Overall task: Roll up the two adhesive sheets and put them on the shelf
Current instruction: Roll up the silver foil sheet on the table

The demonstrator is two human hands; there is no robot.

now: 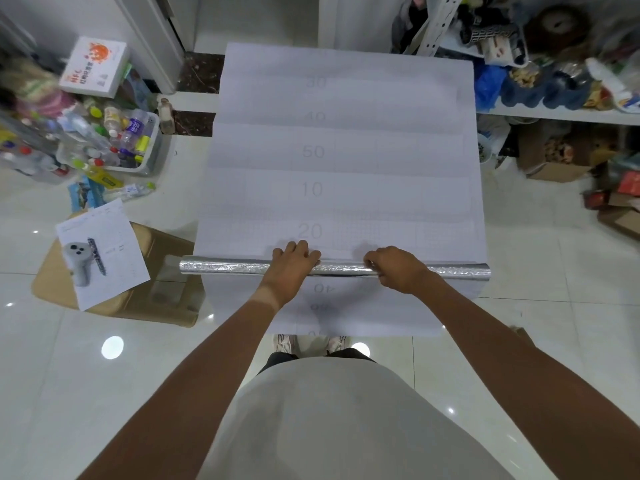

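Fingers [298,249] of the left hand [290,268] lie fairly straight over the top of the silver roll [228,267], pressing down on it rather than wrapping it, while the right hand [398,270] curls its fingers around the roll from above and holds it. The two hands sit near the middle of the roll, a little apart, which I take to be a way of keeping the tube even so that it does not wander to one side.

The roll is the foil-faced near end of an adhesive sheet [339,161] that lies white side up on the tiled floor [104,393], its backing printed with a faint grid and numbers. Most of the sheet stretches flat away from the person, toward the doorway, so this roll looks only just begun. More white sheet [381,317] shows on the near side of the roll, reaching to the person's shoes; whether that is the second sheet or part of the same one I cannot tell.

The shelf [554,114] stands to the right, already crowded with bags and packets. On the left are a bin of plastic bottles [117,140] and a flattened cardboard box [145,299] with a printed paper [114,251] and a grey controller [79,263] on it.
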